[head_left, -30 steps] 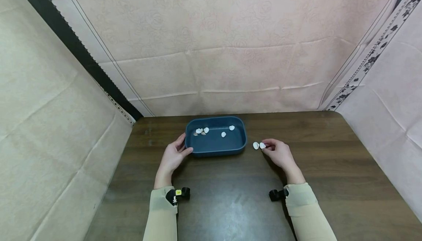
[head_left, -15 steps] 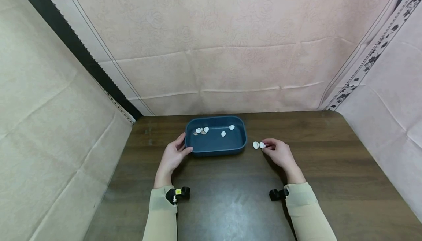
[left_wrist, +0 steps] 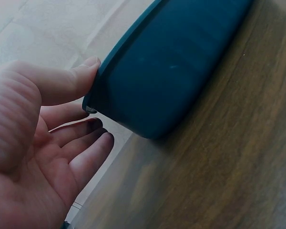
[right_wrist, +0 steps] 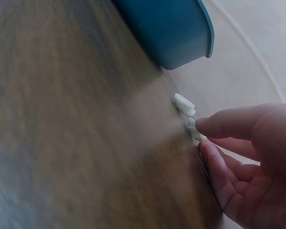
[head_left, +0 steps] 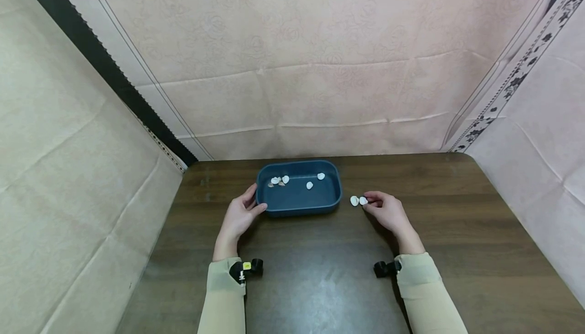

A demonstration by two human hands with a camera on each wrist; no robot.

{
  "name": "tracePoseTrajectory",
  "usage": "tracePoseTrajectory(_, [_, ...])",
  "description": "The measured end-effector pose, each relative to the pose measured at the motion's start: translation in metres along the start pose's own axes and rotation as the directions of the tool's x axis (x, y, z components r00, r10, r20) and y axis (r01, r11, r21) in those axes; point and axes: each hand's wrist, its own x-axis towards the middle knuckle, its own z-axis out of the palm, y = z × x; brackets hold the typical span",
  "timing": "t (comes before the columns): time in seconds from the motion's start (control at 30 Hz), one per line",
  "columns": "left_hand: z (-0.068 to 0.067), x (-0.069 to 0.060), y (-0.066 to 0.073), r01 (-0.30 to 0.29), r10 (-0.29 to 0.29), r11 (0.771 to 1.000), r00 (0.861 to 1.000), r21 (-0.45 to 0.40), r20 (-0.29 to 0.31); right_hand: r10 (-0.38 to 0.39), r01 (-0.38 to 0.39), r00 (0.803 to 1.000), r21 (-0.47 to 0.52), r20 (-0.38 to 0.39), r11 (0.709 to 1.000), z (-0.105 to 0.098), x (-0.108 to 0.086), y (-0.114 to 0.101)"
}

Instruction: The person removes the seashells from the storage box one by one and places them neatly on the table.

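A blue rectangular tray stands near the far side of the table. My left hand holds its left end, thumb on the rim and index finger at the rim's outer side; the other fingers hang free in the left wrist view. To the right of the tray, my right hand pinches a small white seashell between thumb and fingers, low at the tabletop. A second white seashell lies right beside it, between the pinched one and the tray. Several small shells lie inside the tray, white ones and a few brownish ones.
The brown wooden table ends just behind the tray, where a pale patterned cloth hangs. More cloth hangs to the left and right. A black wrist camera sits on the left wrist, another camera on the right.
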Motion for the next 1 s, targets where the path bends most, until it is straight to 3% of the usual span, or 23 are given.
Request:
tracePoseTrajectory(0.73, [0.0004, 0.0009, 0.0007, 0.007, -0.007, 1.0, 1.0, -0.008, 0.008, 0.032, -0.034, 0.999, 0.068, 0.034, 0.997, -0.0061, -0.0006, -0.0014])
tracePoseTrajectory(1.0, [0.0002, -0.0002, 0.0, 0.012, -0.012, 1.0, 1.0, -0.005, 0.009, 0.021, -0.021, 1.0, 0.072, 0.013, 0.997, -0.0054, 0.0003, -0.0031])
